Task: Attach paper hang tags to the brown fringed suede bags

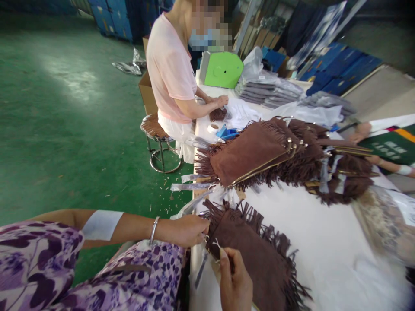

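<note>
A dark brown suede-like bag [256, 255] with long fringes lies on the white table in front of me. My left hand [188, 230] is closed at the bag's near left corner, beside a small gold ring [206, 238]; its fingertips are partly hidden. My right hand [236, 276] rises from the bottom over the bag, thumb and forefinger pinched together on a thin white string [216, 243]. That string is close to the ring and my left fingers. A strip of clear plastic [201, 270] hangs from the bag's left end.
More brown fringed bags [253, 151] are heaped across the table [298, 233]. A co-worker [171, 73] stands at the far left side, hands on a brown item. Another person's hands [363, 131] are at right. A stool [162, 147], a green machine [223, 70] and stacked plastic-wrapped goods [269, 93] stand beyond.
</note>
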{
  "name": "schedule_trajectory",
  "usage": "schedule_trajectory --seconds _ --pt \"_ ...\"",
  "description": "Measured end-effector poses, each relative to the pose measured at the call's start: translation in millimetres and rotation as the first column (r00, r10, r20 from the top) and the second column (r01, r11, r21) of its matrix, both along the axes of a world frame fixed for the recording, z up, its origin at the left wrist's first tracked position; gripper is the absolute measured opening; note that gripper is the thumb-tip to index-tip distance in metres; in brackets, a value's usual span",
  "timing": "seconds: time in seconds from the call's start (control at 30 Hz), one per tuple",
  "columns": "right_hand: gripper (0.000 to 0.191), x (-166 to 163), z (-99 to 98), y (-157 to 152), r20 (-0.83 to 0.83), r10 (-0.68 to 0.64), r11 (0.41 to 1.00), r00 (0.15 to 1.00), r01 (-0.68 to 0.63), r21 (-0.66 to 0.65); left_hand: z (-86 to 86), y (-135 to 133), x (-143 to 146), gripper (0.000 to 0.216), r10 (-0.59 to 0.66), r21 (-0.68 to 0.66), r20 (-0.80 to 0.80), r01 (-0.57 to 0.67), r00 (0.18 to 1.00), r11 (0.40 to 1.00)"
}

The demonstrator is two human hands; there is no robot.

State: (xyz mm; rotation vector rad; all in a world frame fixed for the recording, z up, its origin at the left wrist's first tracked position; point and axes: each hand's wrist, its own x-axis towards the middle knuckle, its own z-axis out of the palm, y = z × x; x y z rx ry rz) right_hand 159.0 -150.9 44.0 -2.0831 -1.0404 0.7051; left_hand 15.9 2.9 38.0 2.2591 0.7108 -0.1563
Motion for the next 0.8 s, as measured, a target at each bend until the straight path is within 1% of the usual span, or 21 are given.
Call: schedule_trajectory --seconds 0.07,0.13,0.23,0.33,0.4,0.5,0.8 --pt "0.041 -1 0.8 3 -0.015 0.052 0.999 0.999 -0.052 0.013 -1.8 3 -1 0.016 -0.021 -0.111 -0.058 0.015 0.998 0.994" --pt "0.04 -1 0.8 4 -0.025 0.109 0.994 0.994 -0.108 0.012 -3.1 6 -2 0.017 -0.033 -0.187 -0.078 0.018 0.996 0.982" --pt "0.039 2 -0.2 3 -0.058 0.171 0.985 0.984 -0.172 -0.01 -4.7 9 -4 0.025 -0.049 -0.254 -0.048 0.035 0.998 0.967" --pt "0.039 4 -0.8 1 -0.107 0.217 0.973 0.97 -0.224 -0.058 -6.6 10 -8 0.028 -0.082 -0.311 -0.002 0.077 0.997 0.947" --pt "0.038 6 -0.7 1 -0.127 0.244 0.963 0.961 -0.255 -0.082 -7.6 10 -10 0.031 -0.088 -0.343 0.003 0.084 0.996 0.936" --pt "0.037 6 -0.1 4 -0.143 0.263 0.957 0.954 -0.277 -0.086 -9.0 10 -11 0.035 -0.088 -0.382 -0.002 0.081 0.996 0.921" --pt "0.038 6 2.8 11 -0.131 0.267 0.952 0.955 -0.282 -0.119 -14.6 12 -10 0.033 -0.066 -0.496 -0.013 0.051 0.998 0.867"
